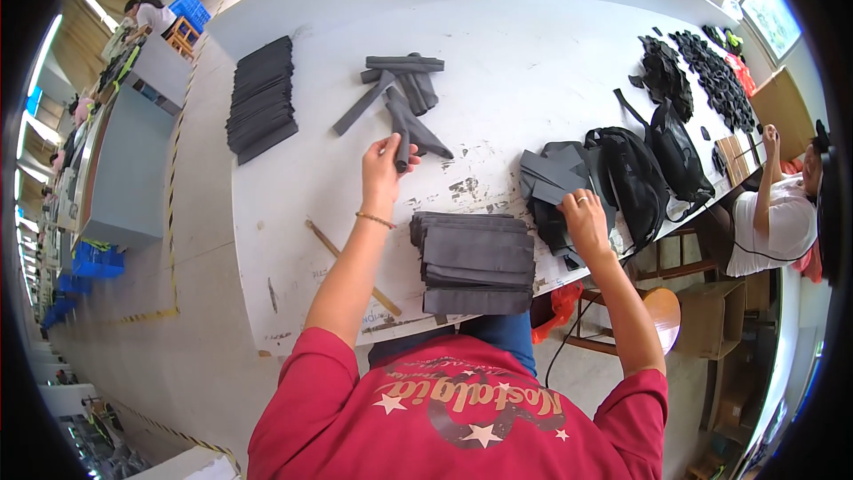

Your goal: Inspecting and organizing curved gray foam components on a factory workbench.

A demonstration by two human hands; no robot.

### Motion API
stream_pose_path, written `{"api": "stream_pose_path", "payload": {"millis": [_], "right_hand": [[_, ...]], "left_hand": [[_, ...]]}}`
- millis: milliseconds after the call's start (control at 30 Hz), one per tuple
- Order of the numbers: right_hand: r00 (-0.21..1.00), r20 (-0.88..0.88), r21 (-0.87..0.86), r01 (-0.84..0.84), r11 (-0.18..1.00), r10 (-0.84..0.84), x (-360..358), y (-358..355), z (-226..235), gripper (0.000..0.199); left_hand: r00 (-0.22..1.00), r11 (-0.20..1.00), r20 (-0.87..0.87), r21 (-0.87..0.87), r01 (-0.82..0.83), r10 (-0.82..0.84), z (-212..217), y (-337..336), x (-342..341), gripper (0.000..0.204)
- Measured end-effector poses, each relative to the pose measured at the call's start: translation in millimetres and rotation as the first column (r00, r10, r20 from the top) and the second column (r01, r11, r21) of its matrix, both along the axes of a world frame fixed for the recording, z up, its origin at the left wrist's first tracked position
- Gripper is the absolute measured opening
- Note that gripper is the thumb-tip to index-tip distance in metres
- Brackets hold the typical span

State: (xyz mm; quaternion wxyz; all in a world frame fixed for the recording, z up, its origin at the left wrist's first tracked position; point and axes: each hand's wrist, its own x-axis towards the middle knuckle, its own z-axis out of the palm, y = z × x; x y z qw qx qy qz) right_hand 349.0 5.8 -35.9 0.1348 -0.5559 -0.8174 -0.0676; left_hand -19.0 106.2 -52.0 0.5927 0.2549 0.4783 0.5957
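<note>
My left hand point(383, 166) is closed around a rolled dark grey fabric strip point(402, 135), raised over the left-middle of the white table. Just beyond it lies a loose heap of similar strips point(411, 87), some rolled or folded. On the right, my right hand point(583, 216) has its fingers pinched at the edge of a flat dark grey piece point(553, 173), on top of a loose pile of such pieces point(544, 211). Between my forearms, near the front edge, sits a neat stack of flat dark strips point(475, 258).
A long row of stacked dark strips point(263, 100) lies at the far left. A wooden stick point(351, 265) rests by my left forearm. Black bags point(629, 180) and heaps of small black pieces point(666, 76) fill the right side, where another person point(777, 213) sits.
</note>
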Motion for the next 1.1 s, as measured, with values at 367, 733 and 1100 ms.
{"api": "stream_pose_path", "payload": {"millis": [367, 733, 1100], "right_hand": [[0.804, -0.589, -0.112, 0.024, 0.993, -0.085, -99.6, -47.7, 87.0, 0.04], [0.799, -0.56, 0.094, -0.202, 0.975, 0.22, -137.0, -68.7, 86.8, 0.037], [0.893, -0.404, 0.365, -0.042, 0.93, 0.199, -155.0, -67.1, 91.1, 0.022]], "left_hand": [[0.871, 0.99, 0.47, 0.069, 0.127, -0.144, 35.5, -74.0, 7.1, 0.023], [0.841, 0.987, 0.516, 0.099, 0.13, -0.163, 58.4, -96.0, 15.9, 0.023], [0.82, 0.971, 0.521, 0.11, 0.211, -0.237, 65.7, -108.4, 29.0, 0.025]]}}
